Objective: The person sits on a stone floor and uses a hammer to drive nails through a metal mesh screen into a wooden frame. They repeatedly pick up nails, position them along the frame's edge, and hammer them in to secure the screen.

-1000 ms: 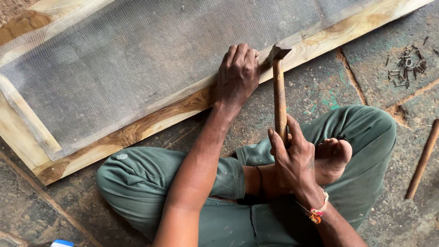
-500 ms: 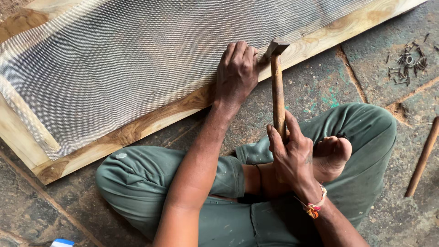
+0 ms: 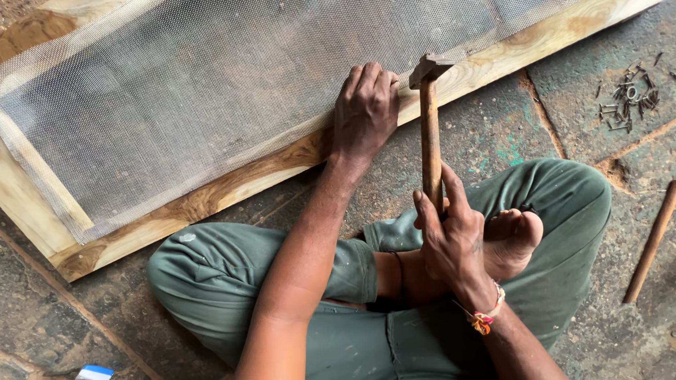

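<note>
Rough stone floor, wooden frame [image 3: 211, 197] lying flat with mesh [image 3: 211, 98] over it. Left hand [image 3: 365, 109] presses the edge; right hand [image 3: 451, 236] grips the hammer [image 3: 430, 134], handle pointing 12 o'clock, head just right of the fingers.

Only one thing of that kind showed: a small packet [image 3: 94, 372] lay on the stone floor [image 3: 42, 309] at the near left, cut off by the bottom edge of the view. Its visible part was a blue band over a white one, with a roughly rectangular outline. It sat just left of the person's bent knee, apart from it. No labels, signs or screens showed anywhere else.
</note>
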